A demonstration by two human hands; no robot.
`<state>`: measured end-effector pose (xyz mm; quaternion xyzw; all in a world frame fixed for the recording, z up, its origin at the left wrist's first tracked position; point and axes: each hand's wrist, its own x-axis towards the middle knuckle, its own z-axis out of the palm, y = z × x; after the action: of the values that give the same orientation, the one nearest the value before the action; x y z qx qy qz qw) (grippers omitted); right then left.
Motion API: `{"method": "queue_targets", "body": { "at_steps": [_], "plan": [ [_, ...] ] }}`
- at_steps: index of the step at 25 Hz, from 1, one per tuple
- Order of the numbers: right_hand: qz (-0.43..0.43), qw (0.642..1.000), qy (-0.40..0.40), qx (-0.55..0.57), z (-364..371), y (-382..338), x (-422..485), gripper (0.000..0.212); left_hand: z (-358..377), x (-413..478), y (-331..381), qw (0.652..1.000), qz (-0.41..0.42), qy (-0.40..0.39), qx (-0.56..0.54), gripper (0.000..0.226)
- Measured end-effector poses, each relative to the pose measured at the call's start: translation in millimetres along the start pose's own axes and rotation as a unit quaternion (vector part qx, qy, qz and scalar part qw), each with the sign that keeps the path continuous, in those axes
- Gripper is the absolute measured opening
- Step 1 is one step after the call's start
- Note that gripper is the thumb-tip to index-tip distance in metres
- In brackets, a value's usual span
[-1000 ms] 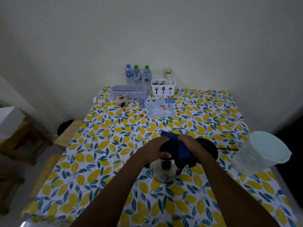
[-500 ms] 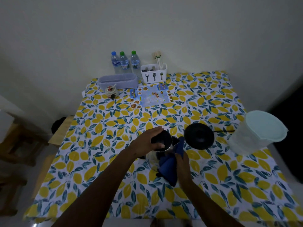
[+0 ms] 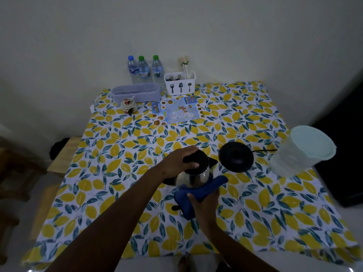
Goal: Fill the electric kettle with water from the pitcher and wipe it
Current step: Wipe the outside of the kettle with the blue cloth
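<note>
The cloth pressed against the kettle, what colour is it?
Dark blue. The cloth shows in the head view, held by the right hand against the steel kettle.

Bare tablecloth [image 3: 110, 169] lies open left of the kettle [image 3: 193, 176]. Right of it stand the base [image 3: 235, 157] and pitcher [image 3: 300, 152].

Steel kettle [image 3: 193, 176], black-lidded, upright; lidded translucent pitcher [image 3: 300, 152] far right.
</note>
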<state>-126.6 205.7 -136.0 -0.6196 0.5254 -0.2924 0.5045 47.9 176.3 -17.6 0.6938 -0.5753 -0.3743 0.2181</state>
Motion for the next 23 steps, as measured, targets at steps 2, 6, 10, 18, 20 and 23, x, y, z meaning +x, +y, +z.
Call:
{"method": "queue_targets", "body": {
  "at_steps": [2,6,10,18,20,23],
  "plan": [
    [0.001,0.999,0.026,0.019,9,-6,-9,0.095,1,0,0,1.0,0.006,-0.001,0.011,0.066],
    [0.005,0.996,0.089,0.019,29,-27,-19,0.099,1,-1,0,1.0,0.01,-0.004,0.005,0.066],
    [0.006,0.994,0.104,-0.019,39,-35,-18,0.105,3,-1,-2,1.0,0.017,-0.005,0.004,0.066],
    [0.03,0.97,-0.052,-0.236,-11,25,8,0.094,8,4,-13,1.0,0.022,0.004,0.014,0.067],
    [0.02,0.953,-0.06,-0.295,-24,27,12,0.091,9,2,-14,0.999,0.023,0.021,0.014,0.067],
    [-0.037,0.938,-0.048,-0.342,-43,27,13,0.083,17,-5,-17,0.995,0.019,0.099,0.005,0.069]
  ]
}}
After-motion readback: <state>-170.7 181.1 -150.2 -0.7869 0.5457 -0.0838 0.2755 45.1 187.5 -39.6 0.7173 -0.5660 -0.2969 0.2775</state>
